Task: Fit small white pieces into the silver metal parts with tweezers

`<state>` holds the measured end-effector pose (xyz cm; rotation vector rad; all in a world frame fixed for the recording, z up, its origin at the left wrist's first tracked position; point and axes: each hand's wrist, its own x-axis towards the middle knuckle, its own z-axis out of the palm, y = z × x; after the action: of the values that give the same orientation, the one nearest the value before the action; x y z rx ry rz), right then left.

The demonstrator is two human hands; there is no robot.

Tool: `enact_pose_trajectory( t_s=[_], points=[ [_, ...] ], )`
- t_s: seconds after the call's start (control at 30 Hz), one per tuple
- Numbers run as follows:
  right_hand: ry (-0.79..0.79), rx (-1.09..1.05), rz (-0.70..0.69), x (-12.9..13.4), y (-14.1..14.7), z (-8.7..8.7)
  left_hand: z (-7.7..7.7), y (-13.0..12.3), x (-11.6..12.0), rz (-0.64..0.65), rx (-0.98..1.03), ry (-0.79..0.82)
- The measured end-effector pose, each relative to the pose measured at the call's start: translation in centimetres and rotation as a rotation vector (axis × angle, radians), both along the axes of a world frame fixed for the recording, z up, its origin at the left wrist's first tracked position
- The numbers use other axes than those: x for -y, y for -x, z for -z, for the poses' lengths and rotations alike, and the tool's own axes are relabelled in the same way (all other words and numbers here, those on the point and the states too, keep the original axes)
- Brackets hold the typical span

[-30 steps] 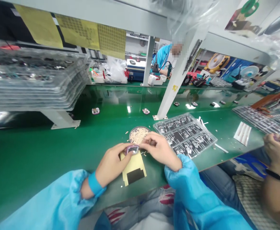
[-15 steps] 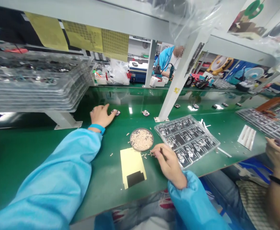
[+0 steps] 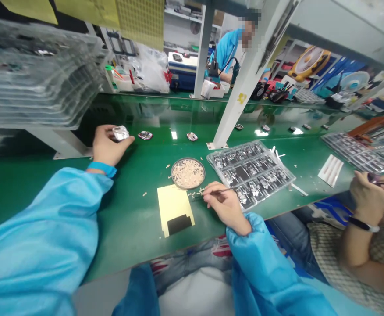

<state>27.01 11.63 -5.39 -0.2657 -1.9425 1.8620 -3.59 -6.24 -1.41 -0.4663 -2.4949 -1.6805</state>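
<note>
My left hand [image 3: 109,145] holds a small silvery part [image 3: 121,133] between thumb and fingers, at the left over the green belt. Just right of it lies a small dark-and-white device [image 3: 145,135], with a similar device [image 3: 192,137] farther right. My right hand [image 3: 223,202] is closed on thin dark tweezers [image 3: 224,190], whose tips point left beside a few loose beige pieces [image 3: 197,193]. A round dish [image 3: 188,174] full of small beige pieces stands between my hands. Below it lies a yellow sheet [image 3: 175,204] with a black patch.
A clear compartment tray [image 3: 244,177] of metal parts lies right of the dish, beside a white post [image 3: 236,87]. Stacked clear trays [image 3: 37,92] stand at the upper left. At the right, another person's hands [image 3: 372,193] are over the table edge, near a white strip card [image 3: 330,170].
My left hand has closed on the silvery part and lifted it slightly. The view has shifted, so things appear higher and farther left. The tweezers in my right hand now show more clearly.
</note>
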Motion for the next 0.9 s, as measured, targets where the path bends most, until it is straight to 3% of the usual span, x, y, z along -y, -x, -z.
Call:
enact_pose_trajectory(
  t_s=[0.17,0.27,0.33,0.47,0.6,0.73,0.83,0.9],
  points=[
    [-0.107,0.029,-0.123,0.4,0.0,-0.1,1.1,-7.2,-0.6,0.306,0.172,-0.152],
    [-0.199,0.077,-0.135,0.6,0.1,0.1,0.7,-11.8,-0.4,0.598,0.472,-0.251],
    [-0.278,0.091,-0.146,0.6,0.1,0.1,0.6,-14.1,-0.2,0.711,0.613,-0.233],
    [-0.321,0.104,-0.172,0.6,0.2,-0.1,1.4,-16.0,0.3,0.763,0.651,-0.118],
    [-0.312,0.115,-0.175,0.6,0.2,-0.2,2.7,-16.1,0.4,0.789,0.562,-0.011],
    [-0.244,0.071,-0.171,0.8,0.2,-0.5,2.8,-16.2,0.5,0.784,0.532,0.021],
    [-0.132,-0.066,-0.103,0.9,0.3,-0.7,2.7,-16.3,0.4,0.766,0.538,0.023],
    [-0.143,-0.160,-0.027,1.0,0.4,-0.8,2.7,-16.3,0.4,0.754,0.536,0.028]
  ],
)
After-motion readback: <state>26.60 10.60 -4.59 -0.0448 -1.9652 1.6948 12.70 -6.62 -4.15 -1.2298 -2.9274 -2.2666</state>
